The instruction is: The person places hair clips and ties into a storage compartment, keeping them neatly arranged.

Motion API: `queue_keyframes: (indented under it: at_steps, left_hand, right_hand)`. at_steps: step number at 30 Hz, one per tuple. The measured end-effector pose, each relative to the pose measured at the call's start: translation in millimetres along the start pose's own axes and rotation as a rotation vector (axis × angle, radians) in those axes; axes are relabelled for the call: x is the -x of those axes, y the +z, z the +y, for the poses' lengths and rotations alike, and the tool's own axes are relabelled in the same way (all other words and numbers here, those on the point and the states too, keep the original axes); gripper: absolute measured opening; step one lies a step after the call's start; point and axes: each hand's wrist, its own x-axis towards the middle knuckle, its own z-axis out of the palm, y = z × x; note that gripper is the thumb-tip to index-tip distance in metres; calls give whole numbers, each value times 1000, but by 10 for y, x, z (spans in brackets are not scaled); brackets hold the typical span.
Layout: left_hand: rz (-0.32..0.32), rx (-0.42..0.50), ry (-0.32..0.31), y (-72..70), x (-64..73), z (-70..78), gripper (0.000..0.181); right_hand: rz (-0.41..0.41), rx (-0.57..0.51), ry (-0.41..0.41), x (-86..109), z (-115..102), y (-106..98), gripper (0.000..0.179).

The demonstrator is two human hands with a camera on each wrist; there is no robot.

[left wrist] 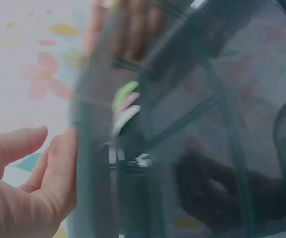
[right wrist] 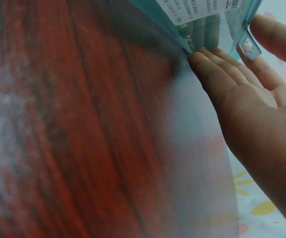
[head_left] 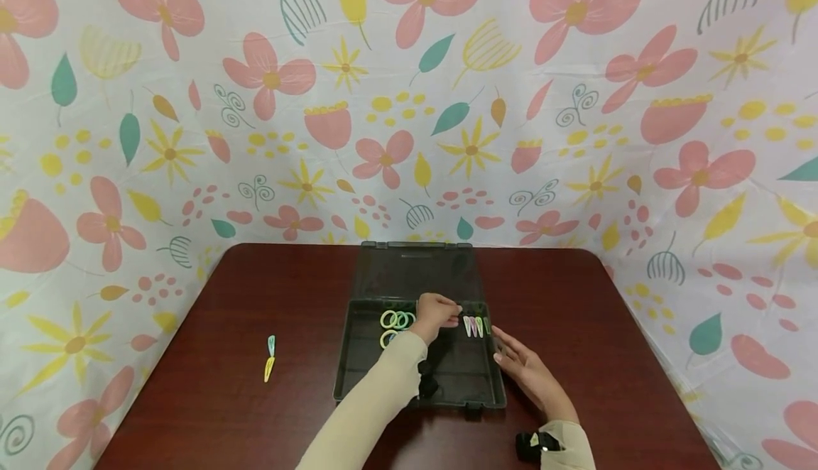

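Note:
A translucent dark box (head_left: 460,385) stands open on the table, its lid (head_left: 415,275) folded back. My left hand (head_left: 437,312) reaches over the box's far part; in the left wrist view the thumb and fingers of this hand (left wrist: 38,183) are slightly apart, with nothing visible between them. White, pink and green hair clips (head_left: 474,326) stand in a row in the right rear compartment. Outside the right wall is my right hand (head_left: 533,378), its extended fingers touching that wall. In the right wrist view, these fingers (right wrist: 219,74) meet a labelled part of the box.
Pale yellow and green hair ties (head_left: 390,319) lie in the left part of the box. On the table (head_left: 211,399) to the left, a blue hair clip (head_left: 271,346) and a yellow hair clip (head_left: 269,369) lie end to end. A floral cloth (head_left: 396,101) hangs behind the table.

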Motion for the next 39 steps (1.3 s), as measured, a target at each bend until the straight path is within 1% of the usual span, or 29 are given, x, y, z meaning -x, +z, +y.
queue_keyframes:
  at_steps: [4, 6, 9, 12, 18, 20, 23, 26, 28, 30, 33, 39]
  left_hand:
    - [-1, 82, 29, -169, 105, 139, 13]
    - [6, 115, 42, -284, 144, 194, 16]
    - [36, 158, 74, -480, 196, 270, 19]
    - [102, 200, 114, -728, 250, 316, 21]
    - [266, 261, 178, -1237, 375, 330, 20]
    - [309, 270, 186, -1412, 409, 322, 19]
    - [353, 265, 193, -1668, 464, 289, 20]
    - [379, 231, 169, -1903, 531, 227, 23]
    - [390, 194, 141, -2047, 581, 178, 26]
    - [405, 156, 120, -2184, 626, 121, 29]
    - [442, 124, 99, -2383, 691, 39, 33]
    - [543, 76, 70, -2720, 805, -129, 35]
  right_hand:
    - [-4, 18, 2, 7, 19, -19, 62]
    - [-8, 15, 7, 7, 23, -26, 62]
    - [1, 12, 0, 4, 22, -36, 62]
    - [-3, 8, -5, -9, 27, -22, 62]
    - [0, 3, 9, 13, 20, -29, 61]
    - [5, 0, 11, 16, 19, -31, 61]
    - [0, -4, 1, 14, 25, -36, 60]
    - [-6, -12, -10, 10, 30, -37, 60]
    - [-8, -22, -15, 6, 36, -40, 60]
    - [-4, -23, -17, 6, 39, -41, 60]
    - [0, -21, -15, 5, 39, -41, 60]
    - [8, -21, -8, 9, 26, -34, 60]
